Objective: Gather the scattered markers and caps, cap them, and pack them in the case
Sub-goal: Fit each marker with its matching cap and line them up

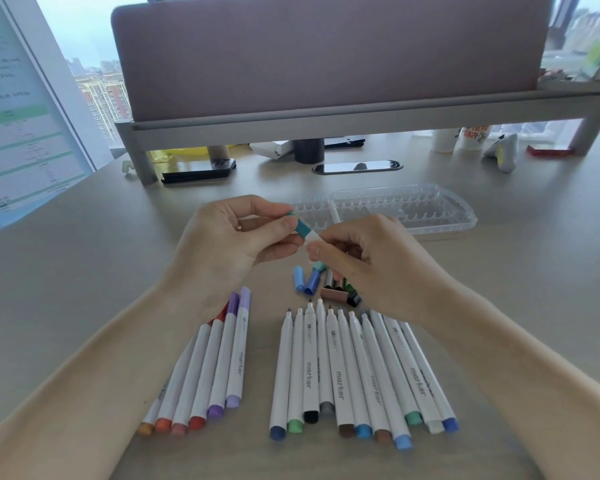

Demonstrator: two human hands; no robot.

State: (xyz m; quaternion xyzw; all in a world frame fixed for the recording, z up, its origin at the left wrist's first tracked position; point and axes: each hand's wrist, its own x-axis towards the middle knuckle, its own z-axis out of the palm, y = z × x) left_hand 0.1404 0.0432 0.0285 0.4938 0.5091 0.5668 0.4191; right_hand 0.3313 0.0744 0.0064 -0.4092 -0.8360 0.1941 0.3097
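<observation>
From the head camera, the left hand point(236, 237) pinches a teal cap point(300, 227) between thumb and fingers, and the right hand point(364, 258), fingers curled tight, grips the white marker point(313, 238) that meets it. Both hover just in front of the clear case point(395, 209). Nearer than the case lie loose caps point(321, 284), then uncapped markers point(354, 368) and, left of those, capped markers point(205, 368).

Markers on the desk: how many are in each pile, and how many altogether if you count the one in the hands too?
Markers in the left pile: 6
Markers in the right pile, tips bare: 11
Between the left hand and the right hand, the held marker: 1
Total: 18
</observation>
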